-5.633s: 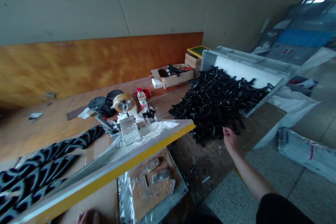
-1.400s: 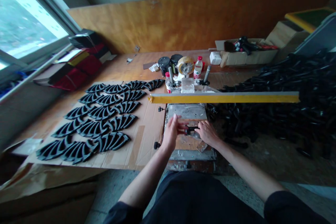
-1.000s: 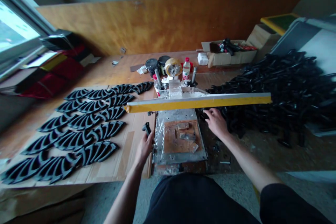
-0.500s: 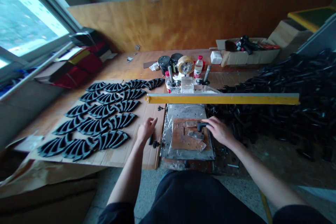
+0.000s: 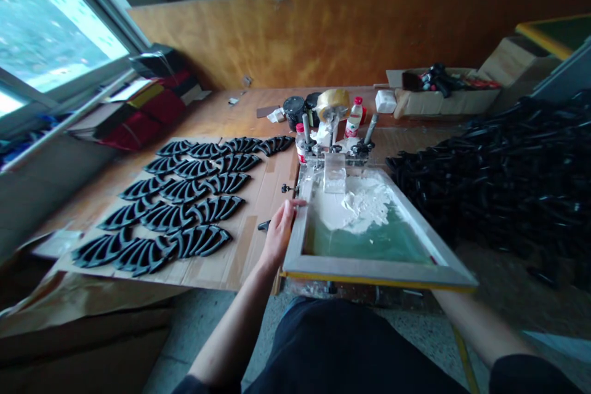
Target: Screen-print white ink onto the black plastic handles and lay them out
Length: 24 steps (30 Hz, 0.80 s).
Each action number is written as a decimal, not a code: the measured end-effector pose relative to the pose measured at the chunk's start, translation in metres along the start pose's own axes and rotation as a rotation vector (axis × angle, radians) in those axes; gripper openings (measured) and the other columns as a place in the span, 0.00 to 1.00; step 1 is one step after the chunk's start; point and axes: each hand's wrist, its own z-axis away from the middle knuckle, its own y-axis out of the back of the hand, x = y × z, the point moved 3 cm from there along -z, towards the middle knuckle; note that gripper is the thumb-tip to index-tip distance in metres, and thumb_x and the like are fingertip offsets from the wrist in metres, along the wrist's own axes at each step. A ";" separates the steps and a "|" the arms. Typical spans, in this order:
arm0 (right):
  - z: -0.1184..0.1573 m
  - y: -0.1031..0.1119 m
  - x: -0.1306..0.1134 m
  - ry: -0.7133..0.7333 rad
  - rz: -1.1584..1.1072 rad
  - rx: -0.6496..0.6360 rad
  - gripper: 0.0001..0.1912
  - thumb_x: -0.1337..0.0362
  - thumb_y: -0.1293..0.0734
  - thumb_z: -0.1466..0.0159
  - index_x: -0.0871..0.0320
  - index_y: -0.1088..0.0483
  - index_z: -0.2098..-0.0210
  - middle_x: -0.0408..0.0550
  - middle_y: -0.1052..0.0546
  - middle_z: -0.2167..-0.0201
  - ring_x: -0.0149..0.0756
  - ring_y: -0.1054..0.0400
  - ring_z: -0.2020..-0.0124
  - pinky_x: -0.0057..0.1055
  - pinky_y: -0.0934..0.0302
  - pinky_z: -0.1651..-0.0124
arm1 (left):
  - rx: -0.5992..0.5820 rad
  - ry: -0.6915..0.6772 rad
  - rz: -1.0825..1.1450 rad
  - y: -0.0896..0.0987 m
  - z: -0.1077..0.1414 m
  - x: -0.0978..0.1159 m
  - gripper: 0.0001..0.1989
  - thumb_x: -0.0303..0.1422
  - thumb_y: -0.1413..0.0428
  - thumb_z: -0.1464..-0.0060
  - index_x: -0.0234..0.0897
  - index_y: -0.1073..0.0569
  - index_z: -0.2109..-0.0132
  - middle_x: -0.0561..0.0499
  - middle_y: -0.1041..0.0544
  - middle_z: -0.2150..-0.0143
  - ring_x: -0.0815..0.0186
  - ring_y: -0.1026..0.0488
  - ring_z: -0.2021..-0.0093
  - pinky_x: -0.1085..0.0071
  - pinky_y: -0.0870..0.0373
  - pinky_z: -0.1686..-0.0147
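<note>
A screen-printing frame with a green mesh lies low over the base in front of me, its near edge slightly raised. Thick white paste covers the far part of the mesh, and a pale, block-shaped piece rests there. My left hand is at the frame's left rail, index finger stretched out against it. Just left of that hand a small black part lies on the cardboard. Hidden beneath the frame's right side is my right hand; only its blurred forearm shows.
Rows of black fan-shaped parts cover the cardboard on the left. A large heap of black parts fills the right. Behind the frame stand clamp posts, a red-capped bottle, a tape roll and dark tubs.
The frame has swung down from its raised, edge-on position and covers the base plate. My left hand has moved right to its rail. My right hand has gone out of sight under it.
</note>
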 end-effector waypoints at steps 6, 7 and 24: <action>-0.052 0.026 -0.029 0.040 0.081 0.330 0.20 0.60 0.34 0.38 0.60 0.31 0.48 0.59 0.33 0.45 0.46 0.33 0.50 0.44 0.36 0.48 | -0.077 0.186 -0.243 0.000 0.009 -0.089 0.29 0.47 0.47 0.45 0.41 0.35 0.39 0.58 0.35 0.75 0.73 0.41 0.79 0.78 0.45 0.78; -0.062 0.019 -0.051 0.135 0.108 0.296 0.25 0.60 0.31 0.41 0.60 0.34 0.45 0.59 0.37 0.41 0.47 0.36 0.46 0.44 0.38 0.46 | -0.063 0.188 -0.297 -0.001 0.007 -0.099 0.29 0.46 0.46 0.45 0.41 0.36 0.38 0.58 0.34 0.75 0.73 0.39 0.78 0.78 0.44 0.77; -0.008 -0.017 -0.105 0.663 0.136 -0.407 0.11 0.76 0.36 0.45 0.55 0.27 0.67 0.43 0.24 0.70 0.35 0.32 0.64 0.29 0.41 0.62 | -0.035 0.221 -0.467 0.001 -0.006 -0.131 0.26 0.46 0.49 0.43 0.39 0.32 0.41 0.53 0.27 0.71 0.69 0.31 0.72 0.76 0.38 0.73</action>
